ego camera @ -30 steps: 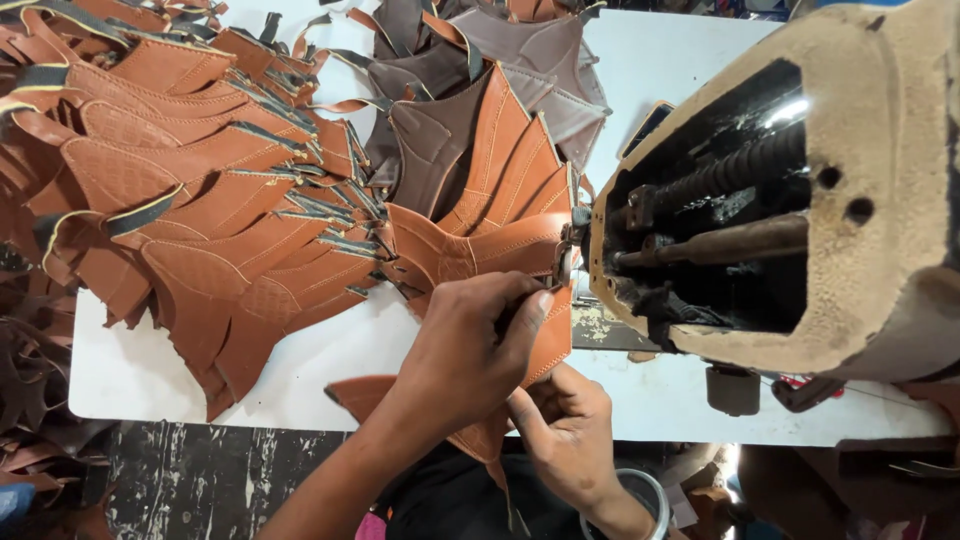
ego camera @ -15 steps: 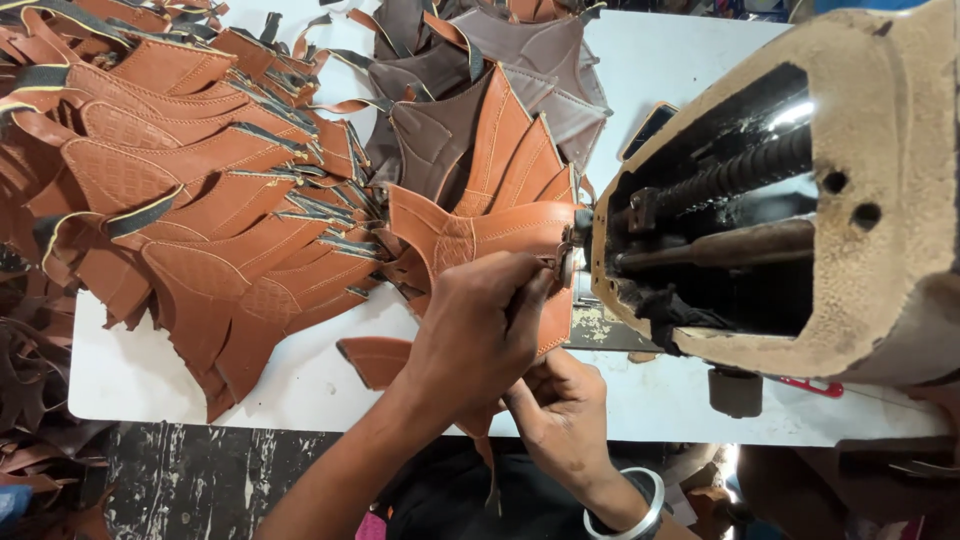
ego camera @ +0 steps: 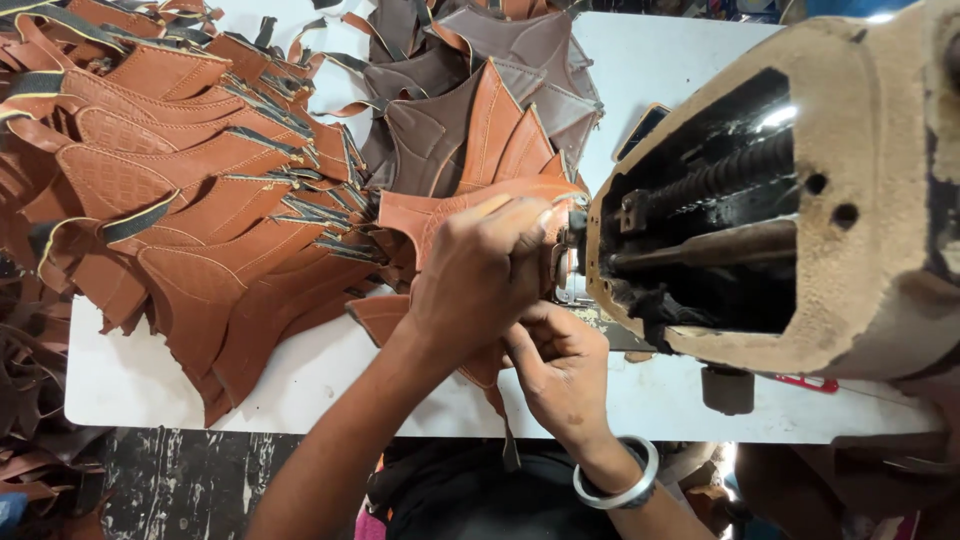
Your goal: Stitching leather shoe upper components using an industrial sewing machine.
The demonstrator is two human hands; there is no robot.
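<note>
A white desk (ego camera: 330, 375) carries a big fan-shaped stack of tan leather pieces (ego camera: 190, 210), smooth and pointed, some with stamped grid texture and pale stitch lines, several edged with dark elastic strips. Behind them lies a smaller heap of dull brown pieces (ego camera: 470, 90), matte and greyer. At the right looms the sewing machine (ego camera: 800, 200), its casing rough, worn and beige, with an open black cavity showing a threaded rod and a smooth metal bar.

The left hand (ego camera: 480, 275) lies palm down on one tan piece (ego camera: 440, 215) at the machine's near end, fingers curled and pressed together on the leather just beside the needle area; its grip is narrow, pinching the piece flat against the desk. This worked piece sits at the desk's middle, between the tan stack and the machine, its lower flap (ego camera: 385, 315) reaching toward the front edge.

The right hand (ego camera: 560, 370) sits just below and touching the left, fingers bent up under it, gripping the same piece's lower edge; how tightly they close is partly hidden. A smooth silver bangle (ego camera: 620, 480) circles the right wrist. Loose scraps (ego camera: 40, 400) of brown leather hang off the desk at the left.
</note>
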